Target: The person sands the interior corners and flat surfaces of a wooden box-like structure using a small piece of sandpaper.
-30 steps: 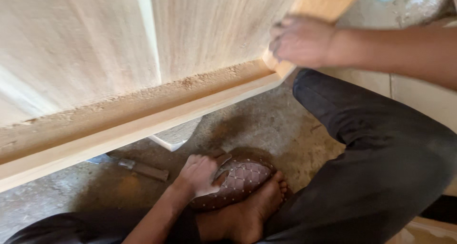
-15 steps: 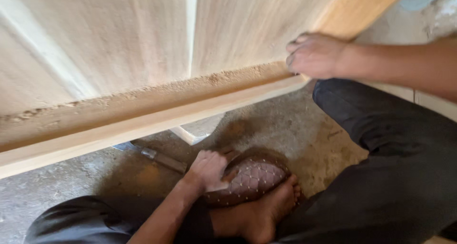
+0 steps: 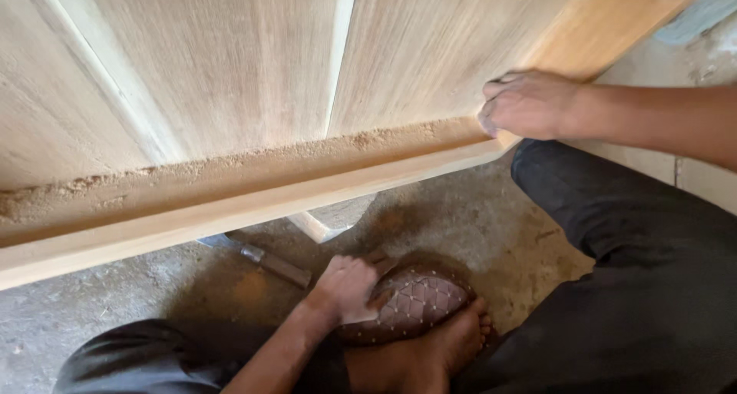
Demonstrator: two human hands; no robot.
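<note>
My left hand has its grip closed over the edge of a brown quilted slipper, fingers curled down on its near side, low in the centre of the frame. The slipper lies on the concrete floor with my bare foot pressed against its lower right side. My right hand sits at the upper right, its grip bunched into a loose fist on the corner of the wooden door panel; I cannot tell whether anything is pinched inside the fingers. Sawdust lies along the ledge of the panel's lower rail, which runs from the left edge up toward that right hand. Under the rail, just left of my left hand, a chisel with a wooden handle lies on the floor, and beside it stands a pale wooden block. My dark trousers fill the lower right.
</note>
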